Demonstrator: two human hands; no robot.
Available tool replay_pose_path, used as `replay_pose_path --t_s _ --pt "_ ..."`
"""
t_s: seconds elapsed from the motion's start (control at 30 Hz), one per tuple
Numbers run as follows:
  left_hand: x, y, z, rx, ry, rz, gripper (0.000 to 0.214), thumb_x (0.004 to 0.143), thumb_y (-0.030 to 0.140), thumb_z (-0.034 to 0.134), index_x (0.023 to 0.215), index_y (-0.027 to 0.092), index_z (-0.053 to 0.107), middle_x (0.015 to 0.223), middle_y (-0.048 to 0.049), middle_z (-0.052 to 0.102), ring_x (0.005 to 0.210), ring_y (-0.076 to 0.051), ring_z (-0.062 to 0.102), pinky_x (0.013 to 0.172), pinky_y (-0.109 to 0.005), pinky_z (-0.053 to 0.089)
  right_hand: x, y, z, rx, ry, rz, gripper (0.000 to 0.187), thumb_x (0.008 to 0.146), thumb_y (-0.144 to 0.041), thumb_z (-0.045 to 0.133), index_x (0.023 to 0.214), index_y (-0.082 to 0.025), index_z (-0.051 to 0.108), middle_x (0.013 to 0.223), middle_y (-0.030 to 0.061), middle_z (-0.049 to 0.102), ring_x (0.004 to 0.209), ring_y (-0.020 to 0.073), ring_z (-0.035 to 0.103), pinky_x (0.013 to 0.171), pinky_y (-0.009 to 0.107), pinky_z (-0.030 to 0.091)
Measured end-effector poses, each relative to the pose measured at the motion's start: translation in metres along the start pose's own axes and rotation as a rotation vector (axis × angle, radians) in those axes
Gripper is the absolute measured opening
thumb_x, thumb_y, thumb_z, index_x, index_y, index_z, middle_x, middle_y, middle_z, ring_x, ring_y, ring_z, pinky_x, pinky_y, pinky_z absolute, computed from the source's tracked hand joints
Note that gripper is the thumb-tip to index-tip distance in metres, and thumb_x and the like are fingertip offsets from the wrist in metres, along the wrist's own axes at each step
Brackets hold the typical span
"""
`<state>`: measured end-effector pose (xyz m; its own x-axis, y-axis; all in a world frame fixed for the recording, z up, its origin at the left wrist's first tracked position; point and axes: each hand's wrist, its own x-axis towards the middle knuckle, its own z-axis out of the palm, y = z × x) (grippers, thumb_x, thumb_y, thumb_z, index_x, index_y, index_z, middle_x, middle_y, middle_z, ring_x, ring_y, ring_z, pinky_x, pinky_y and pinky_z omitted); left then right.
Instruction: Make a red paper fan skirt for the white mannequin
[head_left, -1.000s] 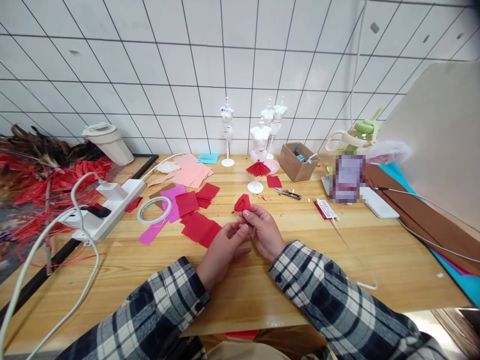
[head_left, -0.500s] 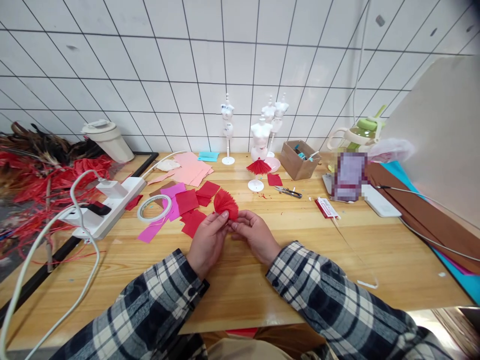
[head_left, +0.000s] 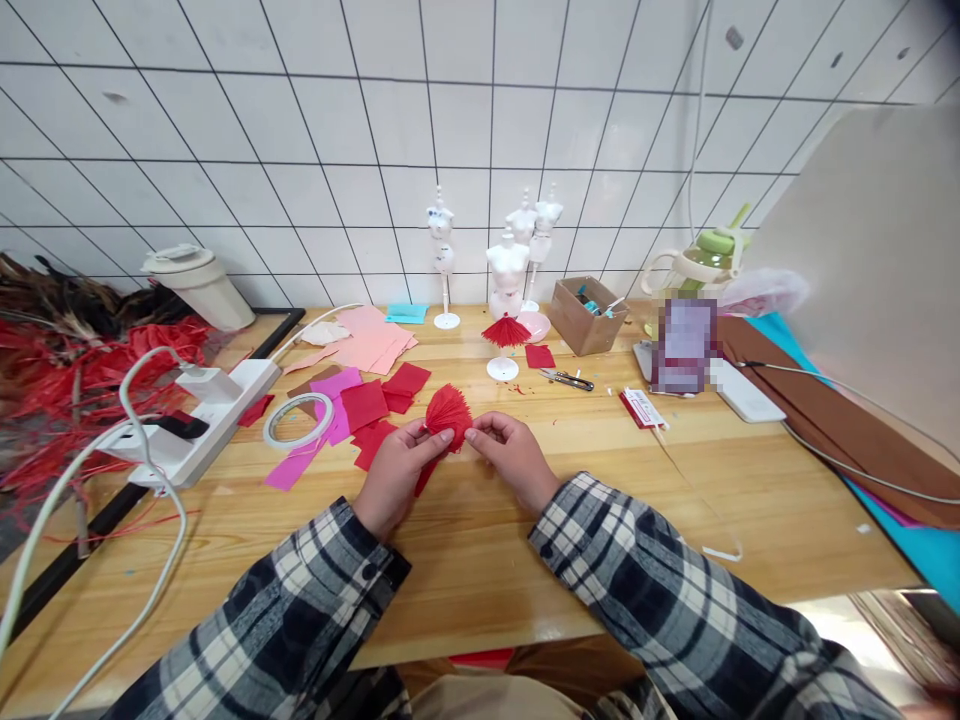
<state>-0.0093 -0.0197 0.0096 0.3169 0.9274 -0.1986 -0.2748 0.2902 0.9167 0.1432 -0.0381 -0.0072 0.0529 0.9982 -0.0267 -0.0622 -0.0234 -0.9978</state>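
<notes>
Both hands are pinched shut on a pleated red paper fan (head_left: 448, 412), held just above the counter (head_left: 675, 500). The left hand (head_left: 394, 472) nips its lower left edge between thumb and fingertips, and the right hand (head_left: 514, 458) grips the right corner the same way, so the fan sits between the two and slightly beyond them. It looks featherlight and soft to me, thin paper that would crush or tear under a hard squeeze and spring loose if the pleats were let go. The gathered point at the bottom seems the safest place to hold, leaving the spread rim alone. Just beyond the left hand lie loose red paper squares (head_left: 367, 405), and farther out on that side a roll of tape (head_left: 298, 420). Beyond the right hand, well apart, are small scissors (head_left: 566, 378) and a little white mannequin (head_left: 504, 275) wearing a red fan skirt. To the right of the right hand there is open wood to move over, and the counter's near edge runs under the forearms.
</notes>
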Motion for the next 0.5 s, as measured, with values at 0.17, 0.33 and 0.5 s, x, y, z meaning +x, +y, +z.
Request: replay_pose_path --t_s 0.17,0.33,0.5 --pt "0.001 0.006 0.0 -0.007 0.003 0.0 0.028 0.064 0.02 0.081 0.088 0.013 0.069 0.085 -0.0045 0.073 0.074 -0.013 0.065 0.07 -0.021 0.051 0.006 -0.003 -0.011 -0.128 0.006 -0.101 0.023 0.079 -0.04 0.059 0.084 -0.018 0.06 0.071 -0.0011 0.058 0.06 0.0117 0.048 0.057 0.025 0.04" --pt "0.006 0.013 -0.011 -0.152 0.105 -0.07 0.015 0.071 0.015 0.074 0.083 0.015 0.065 0.075 -0.0021 0.071 0.064 -0.012 0.067 0.062 -0.022 0.056 0.035 -0.011 -0.047 -0.849 0.185 -0.372 0.021 0.087 -0.027 0.051 0.1 -0.017 0.065 0.1 0.0078 0.065 0.095 0.0207 0.054 0.09 0.033 0.039" --pt "0.012 0.013 -0.017 -0.204 0.143 -0.107 0.011 0.075 0.011 0.069 0.082 0.015 0.062 0.071 -0.0009 0.07 0.061 -0.012 0.068 0.06 -0.023 0.058 0.055 -0.006 -0.065 -1.331 0.107 -0.253 0.031 0.093 -0.025 0.044 0.115 -0.015 0.062 0.113 0.0137 0.062 0.109 0.0256 0.049 0.095 0.035 0.035"
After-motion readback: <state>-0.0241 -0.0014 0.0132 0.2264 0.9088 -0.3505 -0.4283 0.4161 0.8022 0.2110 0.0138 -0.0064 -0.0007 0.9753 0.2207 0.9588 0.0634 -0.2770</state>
